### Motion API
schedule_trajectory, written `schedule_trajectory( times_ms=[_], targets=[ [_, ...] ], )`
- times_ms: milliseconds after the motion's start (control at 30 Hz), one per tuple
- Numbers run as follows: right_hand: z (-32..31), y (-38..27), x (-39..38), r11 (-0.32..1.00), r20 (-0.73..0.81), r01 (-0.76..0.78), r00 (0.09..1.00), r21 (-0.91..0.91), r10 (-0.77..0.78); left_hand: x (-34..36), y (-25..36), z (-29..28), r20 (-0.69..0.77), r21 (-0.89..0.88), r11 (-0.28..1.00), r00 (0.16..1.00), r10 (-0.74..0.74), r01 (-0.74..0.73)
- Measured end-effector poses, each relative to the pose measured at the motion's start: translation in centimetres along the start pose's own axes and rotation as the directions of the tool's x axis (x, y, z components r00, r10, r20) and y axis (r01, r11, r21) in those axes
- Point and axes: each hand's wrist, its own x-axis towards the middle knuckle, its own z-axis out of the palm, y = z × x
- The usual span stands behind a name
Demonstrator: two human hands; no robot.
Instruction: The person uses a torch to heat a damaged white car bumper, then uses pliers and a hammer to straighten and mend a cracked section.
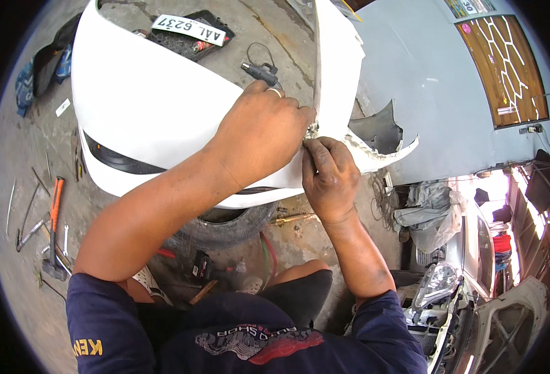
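A white car bumper (163, 81) lies in front of me, its damaged, rough edge (313, 129) showing between my hands. My left hand (259, 134) is curled into a fist with a ring on one finger, resting over the bumper beside that edge. What its fingers hold, if anything, is hidden. From the right, my right hand (332, 177) pinches the bumper at the same rough spot, thumb and fingers closed together. Just beyond my left hand, a black corded hand tool (261, 73) lies on the floor.
A tyre (225, 227) sits under the bumper's near side. At left are an orange-handled hammer (56, 212) and a wrench (66, 239). A black tray (216, 25) bears a licence plate (188, 29). A torn dark panel piece (381, 128) stands right; farther right is a car with an exposed headlight (437, 285).
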Motion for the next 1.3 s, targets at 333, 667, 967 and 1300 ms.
schedule_trajectory(
  times_ms=[333,667,967,1300],
  targets=[
    [-0.4,-0.1,-0.6,0.977,-0.223,-0.061,0.969,0.206,0.108,-0.8,3.1,-0.1,-0.241,-0.321,0.947,0.967,-0.081,-0.001],
    [-3.4,-2.1,-1.2,0.604,-0.081,-0.408,0.781,0.685,0.619,-0.9,6.7,-0.7,0.174,-0.745,0.503,0.855,-0.489,0.439],
    [-7.7,-0.9,-0.8,0.446,0.558,-0.792,0.61,0.417,0.562,-4.4,9.5,4.3,-0.322,-0.36,0.925,0.915,-0.242,0.118],
    [-5.2,-1.4,-0.5,0.495,0.546,-0.798,0.599,0.343,0.586,-5.5,9.0,7.4,-0.359,-0.365,0.917,0.885,-0.297,0.16]
  ],
)
